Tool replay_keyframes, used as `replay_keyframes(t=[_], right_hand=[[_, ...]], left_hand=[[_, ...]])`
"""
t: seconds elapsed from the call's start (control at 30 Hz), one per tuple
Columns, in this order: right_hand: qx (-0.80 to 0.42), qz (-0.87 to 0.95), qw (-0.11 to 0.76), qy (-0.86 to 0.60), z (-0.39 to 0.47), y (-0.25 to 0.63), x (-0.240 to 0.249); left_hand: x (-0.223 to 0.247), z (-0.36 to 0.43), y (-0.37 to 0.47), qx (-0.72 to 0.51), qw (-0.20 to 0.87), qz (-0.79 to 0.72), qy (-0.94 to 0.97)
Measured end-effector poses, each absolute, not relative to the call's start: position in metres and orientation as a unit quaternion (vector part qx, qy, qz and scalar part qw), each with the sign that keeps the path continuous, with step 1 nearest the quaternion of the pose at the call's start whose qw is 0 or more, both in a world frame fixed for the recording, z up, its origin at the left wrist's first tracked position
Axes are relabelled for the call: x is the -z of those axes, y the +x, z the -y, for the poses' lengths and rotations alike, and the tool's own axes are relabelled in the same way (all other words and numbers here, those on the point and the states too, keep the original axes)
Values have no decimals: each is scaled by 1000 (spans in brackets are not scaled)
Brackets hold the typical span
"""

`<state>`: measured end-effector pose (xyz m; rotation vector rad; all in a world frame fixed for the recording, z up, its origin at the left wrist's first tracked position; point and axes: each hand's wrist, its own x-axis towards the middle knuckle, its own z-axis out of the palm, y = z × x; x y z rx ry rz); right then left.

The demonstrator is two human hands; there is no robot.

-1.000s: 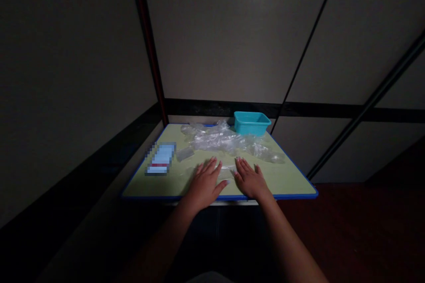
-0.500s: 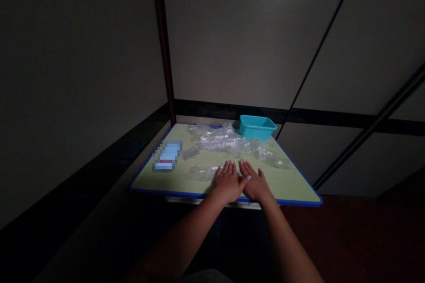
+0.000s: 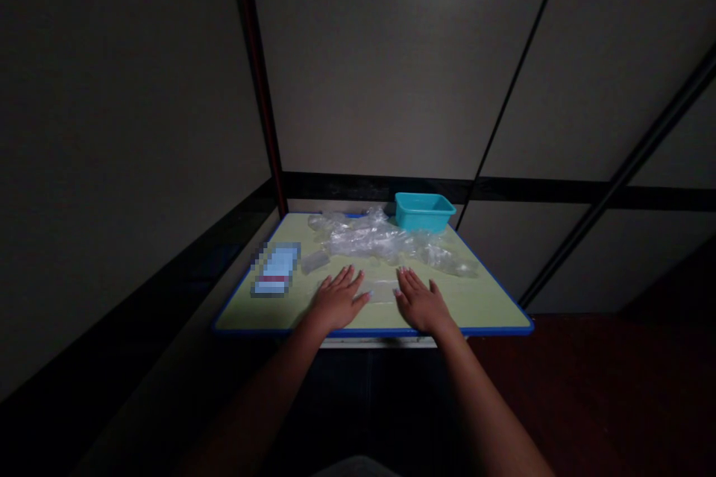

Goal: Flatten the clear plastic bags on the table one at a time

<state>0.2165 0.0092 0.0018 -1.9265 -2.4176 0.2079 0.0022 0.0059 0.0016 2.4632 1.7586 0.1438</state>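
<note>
A clear plastic sheet lies on the desk, between the fingers of the left hand and those of the right hand; neither hand is clearly nearer. Its long axis runs crosswise, from hand to hand; no leading end is distinguishable. All fingers are extended, palms down, gripping nothing.

Glossy, crinkled, see-through plastic film
</note>
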Motion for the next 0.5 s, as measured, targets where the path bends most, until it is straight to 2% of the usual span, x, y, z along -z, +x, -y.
replay_keyframes(t=[0.5], right_hand=[[-70,783,25,-617,-7,217,-5]], left_hand=[[-5,-3,-25,-27,35,-608,793]])
